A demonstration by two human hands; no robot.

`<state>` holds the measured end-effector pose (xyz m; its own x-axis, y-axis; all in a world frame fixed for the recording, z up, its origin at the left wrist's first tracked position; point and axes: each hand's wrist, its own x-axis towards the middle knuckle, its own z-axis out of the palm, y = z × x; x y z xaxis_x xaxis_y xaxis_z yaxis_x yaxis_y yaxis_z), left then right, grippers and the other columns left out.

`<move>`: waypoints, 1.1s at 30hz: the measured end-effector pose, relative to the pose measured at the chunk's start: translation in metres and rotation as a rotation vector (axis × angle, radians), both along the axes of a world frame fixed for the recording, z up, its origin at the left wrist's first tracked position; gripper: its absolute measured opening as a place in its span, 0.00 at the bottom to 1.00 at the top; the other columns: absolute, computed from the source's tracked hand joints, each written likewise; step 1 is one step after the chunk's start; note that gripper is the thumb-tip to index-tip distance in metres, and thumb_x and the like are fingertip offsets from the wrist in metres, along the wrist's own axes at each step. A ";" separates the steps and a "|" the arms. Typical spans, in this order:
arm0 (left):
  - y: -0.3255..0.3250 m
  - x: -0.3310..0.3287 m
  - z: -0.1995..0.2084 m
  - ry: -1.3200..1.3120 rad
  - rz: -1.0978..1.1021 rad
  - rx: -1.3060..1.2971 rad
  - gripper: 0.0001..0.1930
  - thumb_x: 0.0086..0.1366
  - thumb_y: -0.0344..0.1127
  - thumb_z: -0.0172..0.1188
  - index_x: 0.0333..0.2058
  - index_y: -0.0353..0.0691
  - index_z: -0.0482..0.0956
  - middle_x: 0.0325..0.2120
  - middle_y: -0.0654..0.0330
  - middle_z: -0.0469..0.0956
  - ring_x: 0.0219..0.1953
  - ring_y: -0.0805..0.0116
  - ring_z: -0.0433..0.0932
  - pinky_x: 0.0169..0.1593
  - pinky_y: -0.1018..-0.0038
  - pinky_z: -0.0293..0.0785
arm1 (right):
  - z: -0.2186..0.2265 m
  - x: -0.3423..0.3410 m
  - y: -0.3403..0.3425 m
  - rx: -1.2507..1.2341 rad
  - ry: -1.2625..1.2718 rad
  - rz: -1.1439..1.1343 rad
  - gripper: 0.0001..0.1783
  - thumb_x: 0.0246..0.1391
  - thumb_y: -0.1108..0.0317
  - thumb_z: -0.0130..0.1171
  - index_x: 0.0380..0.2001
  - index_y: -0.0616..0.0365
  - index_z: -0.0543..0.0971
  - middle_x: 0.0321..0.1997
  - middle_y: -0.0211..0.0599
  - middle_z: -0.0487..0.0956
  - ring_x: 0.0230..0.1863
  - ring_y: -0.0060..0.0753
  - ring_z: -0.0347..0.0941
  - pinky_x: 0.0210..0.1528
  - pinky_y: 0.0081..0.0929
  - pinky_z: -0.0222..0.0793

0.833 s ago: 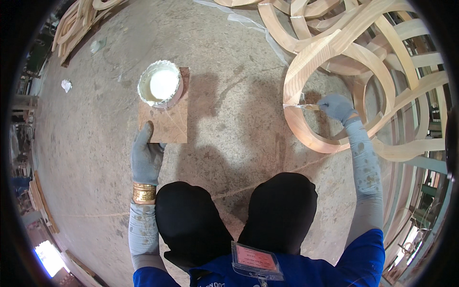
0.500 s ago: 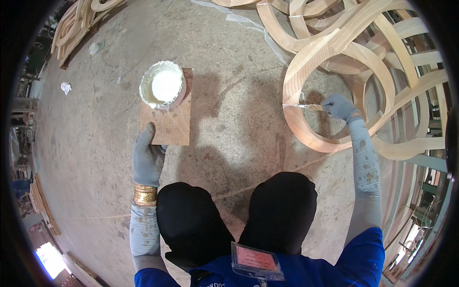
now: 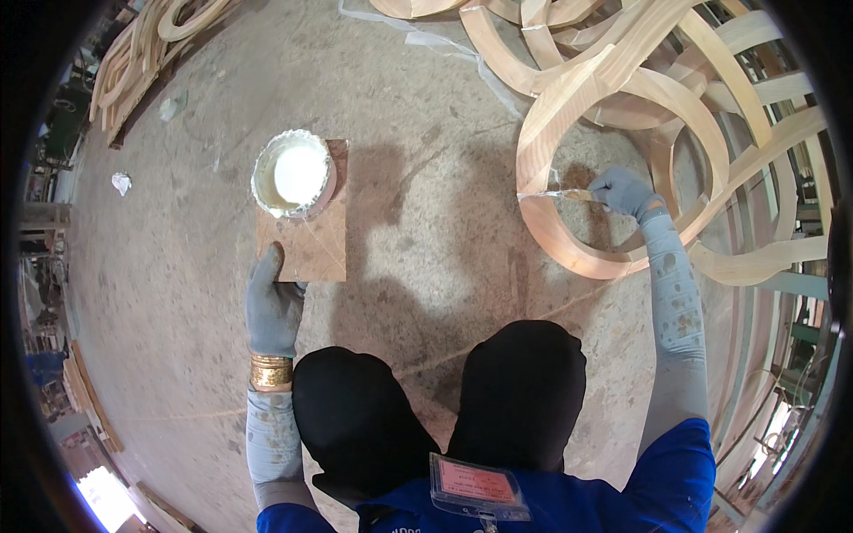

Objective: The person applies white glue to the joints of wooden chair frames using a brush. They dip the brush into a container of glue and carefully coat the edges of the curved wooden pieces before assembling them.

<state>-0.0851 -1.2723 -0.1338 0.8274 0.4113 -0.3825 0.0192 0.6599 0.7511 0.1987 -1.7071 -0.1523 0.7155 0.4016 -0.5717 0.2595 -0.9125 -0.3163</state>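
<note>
In a grey glove, my left hand (image 3: 274, 306) holds a thin brown board (image 3: 306, 249) by its near edge, thumb on top. A round tub (image 3: 328, 191) of white paste (image 3: 300, 175) rests on the board, its rim crusted white. My right hand (image 3: 625, 192), also gloved, is closed around a small wooden-handled tool (image 3: 577, 194). White material covers the tool's far end, which meets a joint on the left side of a pale wooden ring (image 3: 569, 240). Whether that end is a brush or a blade I cannot tell.
More curved wooden frames (image 3: 755, 107) are piled at the right and far right. A stack of curved wood pieces (image 3: 147, 53) lies at the far left. Clear plastic sheeting (image 3: 435, 40) and a crumpled white scrap (image 3: 122, 183) lie on the concrete floor (image 3: 426, 240).
My left hand, the board and the tub have shifted slightly nearer. The right hand stays at the ring's joint with the tool, while the whole view has drifted a little.
</note>
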 end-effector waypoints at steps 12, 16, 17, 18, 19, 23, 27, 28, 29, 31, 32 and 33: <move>0.001 0.002 0.001 0.026 -0.019 0.002 0.17 0.65 0.36 0.51 0.51 0.36 0.67 0.46 0.57 0.74 0.45 0.66 0.74 0.44 0.70 0.74 | -0.008 -0.037 -0.037 0.260 -0.116 -0.202 0.11 0.49 0.67 0.54 0.34 0.58 0.80 0.20 0.36 0.77 0.19 0.28 0.71 0.25 0.25 0.68; -0.011 0.017 0.007 0.086 -0.123 0.159 0.17 0.65 0.37 0.52 0.49 0.34 0.69 0.43 0.57 0.75 0.41 0.66 0.76 0.42 0.72 0.75 | 0.003 -0.075 -0.040 0.499 -0.216 -0.225 0.14 0.50 0.70 0.52 0.40 0.55 0.79 0.28 0.36 0.79 0.25 0.31 0.73 0.30 0.27 0.68; -0.015 0.021 0.011 0.113 -0.157 0.229 0.18 0.64 0.37 0.52 0.49 0.34 0.68 0.42 0.58 0.75 0.40 0.66 0.77 0.41 0.72 0.76 | 0.012 -0.086 -0.031 0.598 -0.234 -0.214 0.15 0.50 0.70 0.52 0.42 0.54 0.79 0.29 0.36 0.79 0.26 0.32 0.73 0.31 0.28 0.68; -0.020 0.029 0.013 0.096 -0.192 0.290 0.16 0.63 0.37 0.54 0.47 0.34 0.71 0.36 0.60 0.76 0.34 0.70 0.77 0.38 0.74 0.75 | 0.025 -0.095 -0.021 0.697 -0.258 -0.204 0.16 0.50 0.70 0.53 0.43 0.52 0.79 0.30 0.35 0.79 0.27 0.33 0.74 0.32 0.29 0.68; -0.022 0.036 0.015 0.124 -0.267 0.397 0.16 0.63 0.38 0.55 0.45 0.34 0.73 0.35 0.60 0.76 0.33 0.71 0.76 0.37 0.74 0.75 | 0.042 -0.102 -0.006 0.667 -0.361 -0.073 0.15 0.50 0.71 0.53 0.42 0.54 0.78 0.29 0.36 0.78 0.27 0.34 0.74 0.31 0.30 0.68; -0.044 0.064 0.024 0.161 -0.501 0.663 0.14 0.62 0.38 0.56 0.41 0.33 0.77 0.29 0.62 0.76 0.30 0.75 0.74 0.35 0.76 0.74 | 0.104 -0.123 0.052 0.405 -0.627 0.220 0.13 0.50 0.71 0.53 0.40 0.55 0.78 0.26 0.36 0.76 0.27 0.38 0.74 0.29 0.34 0.68; -0.073 0.083 0.039 0.074 -0.588 0.751 0.15 0.62 0.36 0.55 0.42 0.31 0.76 0.29 0.62 0.76 0.30 0.75 0.75 0.35 0.76 0.74 | 0.101 -0.119 0.074 0.132 -0.685 0.291 0.13 0.50 0.70 0.52 0.40 0.51 0.78 0.24 0.36 0.73 0.26 0.43 0.74 0.28 0.35 0.69; -0.079 0.087 0.042 0.061 -0.605 0.772 0.15 0.62 0.36 0.55 0.42 0.30 0.76 0.29 0.61 0.76 0.30 0.74 0.75 0.35 0.76 0.74 | 0.101 -0.118 0.070 0.120 -0.686 0.312 0.12 0.50 0.69 0.53 0.39 0.51 0.78 0.24 0.37 0.74 0.26 0.43 0.75 0.28 0.35 0.69; -0.083 0.089 0.045 0.059 -0.612 0.797 0.15 0.63 0.36 0.55 0.42 0.30 0.76 0.30 0.61 0.77 0.30 0.74 0.75 0.35 0.76 0.74 | 0.101 -0.117 0.069 0.119 -0.684 0.341 0.12 0.50 0.69 0.53 0.39 0.51 0.78 0.24 0.38 0.74 0.26 0.43 0.75 0.28 0.35 0.70; -0.087 0.091 0.048 0.057 -0.619 0.827 0.15 0.63 0.36 0.55 0.43 0.29 0.75 0.30 0.60 0.77 0.31 0.73 0.75 0.35 0.75 0.74 | 0.099 -0.113 0.065 0.193 -0.697 0.387 0.10 0.49 0.68 0.53 0.36 0.51 0.79 0.23 0.38 0.75 0.26 0.40 0.76 0.28 0.34 0.70; -0.089 0.093 0.049 0.057 -0.620 0.830 0.15 0.63 0.36 0.55 0.43 0.29 0.75 0.30 0.60 0.77 0.31 0.73 0.76 0.36 0.75 0.74 | 0.097 -0.111 0.058 0.266 -0.712 0.402 0.08 0.48 0.69 0.53 0.33 0.51 0.79 0.21 0.37 0.75 0.26 0.36 0.76 0.27 0.32 0.71; -0.091 0.093 0.048 0.056 -0.622 0.831 0.15 0.63 0.36 0.55 0.43 0.29 0.75 0.30 0.60 0.77 0.31 0.73 0.76 0.36 0.75 0.75 | 0.094 -0.110 0.052 0.338 -0.726 0.417 0.07 0.47 0.69 0.54 0.30 0.50 0.80 0.20 0.36 0.75 0.26 0.33 0.77 0.26 0.31 0.71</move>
